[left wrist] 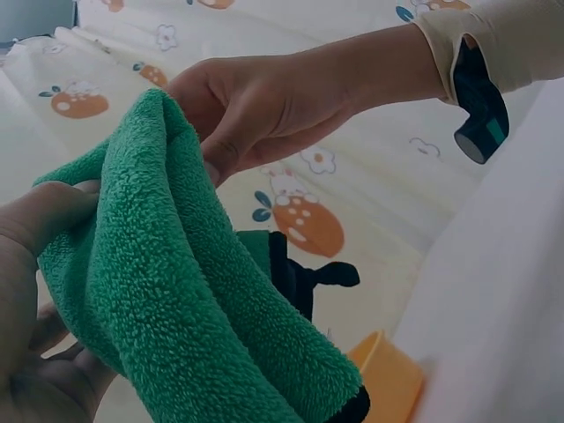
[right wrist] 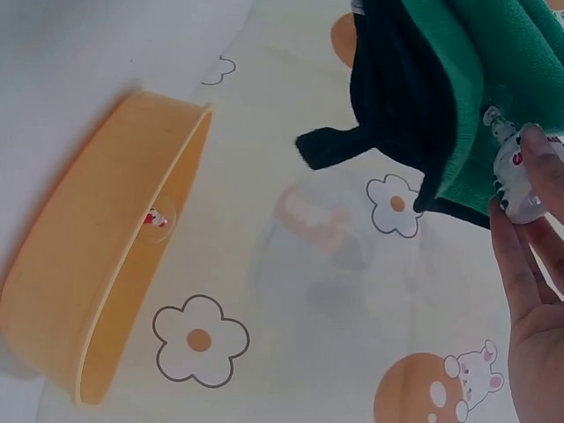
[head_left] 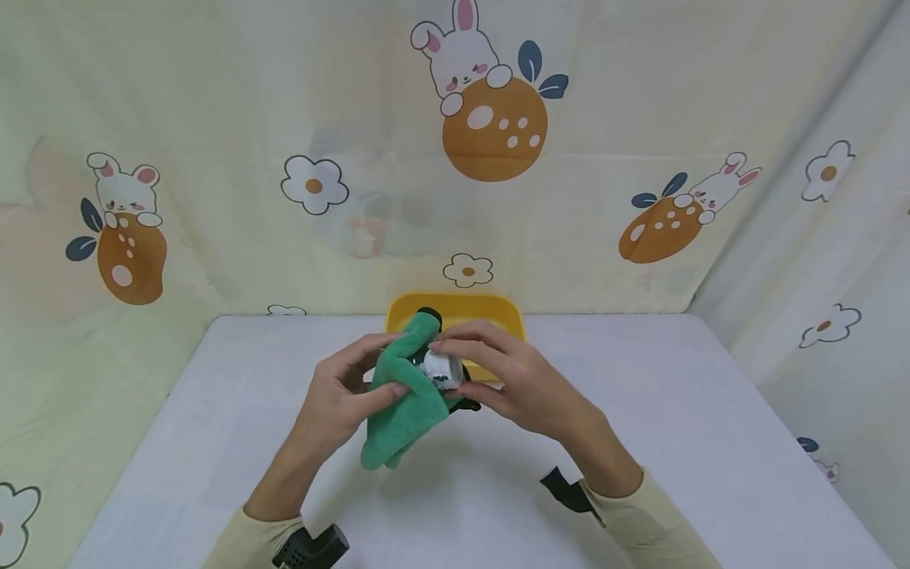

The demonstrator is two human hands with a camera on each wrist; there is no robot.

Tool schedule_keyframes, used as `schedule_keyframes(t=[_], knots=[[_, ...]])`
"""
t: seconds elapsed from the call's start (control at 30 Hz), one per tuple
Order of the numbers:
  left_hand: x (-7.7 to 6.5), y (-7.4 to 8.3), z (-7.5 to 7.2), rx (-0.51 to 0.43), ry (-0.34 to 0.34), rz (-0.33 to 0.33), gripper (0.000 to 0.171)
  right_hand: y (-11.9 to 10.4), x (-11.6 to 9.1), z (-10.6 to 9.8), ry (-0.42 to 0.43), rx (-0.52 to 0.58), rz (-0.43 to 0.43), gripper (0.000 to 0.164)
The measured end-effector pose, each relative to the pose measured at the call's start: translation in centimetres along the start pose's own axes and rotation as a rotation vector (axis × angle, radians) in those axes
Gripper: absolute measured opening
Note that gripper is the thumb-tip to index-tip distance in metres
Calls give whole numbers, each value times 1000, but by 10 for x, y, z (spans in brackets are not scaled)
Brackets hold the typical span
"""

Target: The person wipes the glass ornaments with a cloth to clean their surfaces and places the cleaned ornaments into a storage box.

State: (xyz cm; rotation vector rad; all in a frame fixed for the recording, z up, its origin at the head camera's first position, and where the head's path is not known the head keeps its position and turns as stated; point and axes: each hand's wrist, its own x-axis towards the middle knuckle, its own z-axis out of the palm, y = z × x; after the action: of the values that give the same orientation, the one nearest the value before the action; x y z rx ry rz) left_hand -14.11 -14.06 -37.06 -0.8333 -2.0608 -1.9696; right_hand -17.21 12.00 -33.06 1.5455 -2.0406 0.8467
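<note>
My left hand [head_left: 346, 389] holds a green towel [head_left: 407, 419] with dark edging, thumb on the near side. The fingers of my right hand [head_left: 513, 381] pinch a small white rounded ornament [head_left: 442, 370] with dark and red markings. In the right wrist view, the ornament [right wrist: 518, 181] has a narrow knobbed end that points into the towel [right wrist: 463, 163]. Towel folds surround part of it. The left wrist view shows the towel [left wrist: 167, 264] draped between both hands, and the ornament is hidden there.
Behind the hands, a yellow basin [head_left: 455, 303] stands at the back of the white table [head_left: 270, 379]. Inside the basin is a small clear round object [right wrist: 160, 218] with red and white in it. A patterned curtain [head_left: 604, 95] hangs behind the table.
</note>
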Motion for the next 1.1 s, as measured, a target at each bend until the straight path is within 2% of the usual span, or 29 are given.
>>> schedule_keyframes(t=[0.33,0.5,0.6,0.73,0.93,1.1], knots=[[-3,2,-1,-27,30,-37,50,1,3,-2,24,20,-87,43],[-3,3,-2,-20,21,-62,50,1,2,-3,35,-27,-128,37],[-3,1,-2,-16,-1,-69,48,1,2,-5,24,-63,-132,38],[-3,0,-2,-21,-30,-58,48,0,2,-6,6,-59,-100,45],[-1,2,0,-43,-62,-14,46,-2,1,-4,22,-12,17,60],[-2,6,0,-53,-71,-16,49,-3,-1,-1,23,9,130,51]])
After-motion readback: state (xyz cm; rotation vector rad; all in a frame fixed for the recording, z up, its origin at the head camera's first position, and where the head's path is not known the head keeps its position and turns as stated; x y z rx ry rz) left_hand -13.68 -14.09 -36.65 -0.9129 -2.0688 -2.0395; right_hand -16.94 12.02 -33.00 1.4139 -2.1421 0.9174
